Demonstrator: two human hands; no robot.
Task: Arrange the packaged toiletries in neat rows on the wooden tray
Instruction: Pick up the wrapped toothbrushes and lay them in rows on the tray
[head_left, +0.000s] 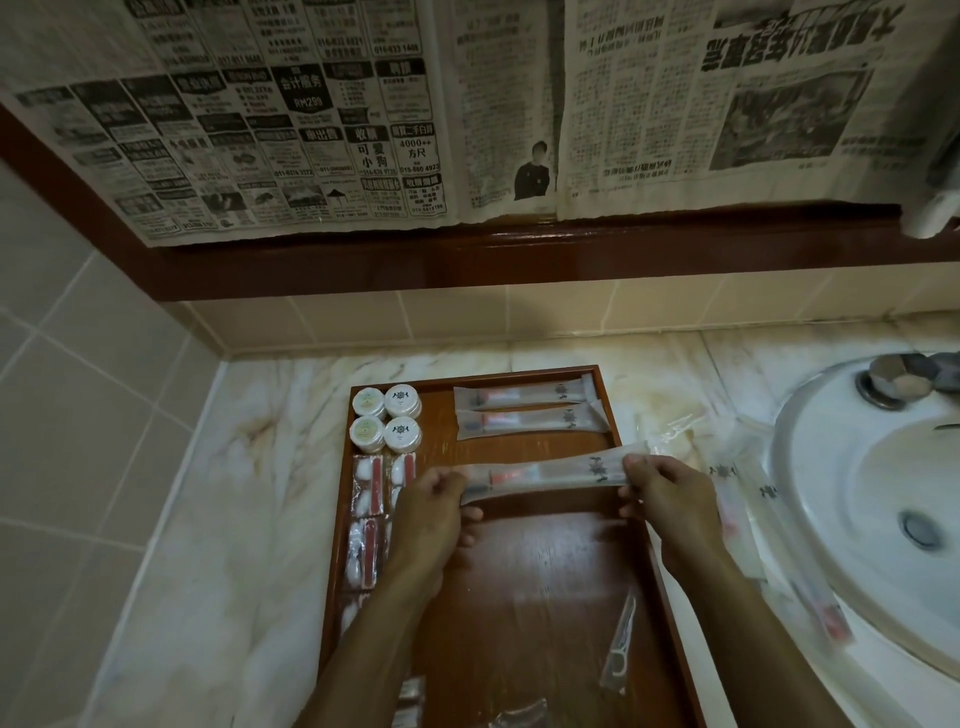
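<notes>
Holding a long toothbrush packet (545, 474) by both ends, we keep it stretched across the wooden tray (545, 571) — our left hand (434, 512) pinches the near-left end, our right hand (662, 491) pinches the end with the dark logo. It hangs just in front of two matching packets (527, 413) lying in a row at the tray's far right. Four round soaps (386, 418) sit in the far-left corner, cotton-bud packs (370, 512) line the left edge, and more packets (748, 499) lie on the marble counter (218, 519) beside the sink (878, 499).
</notes>
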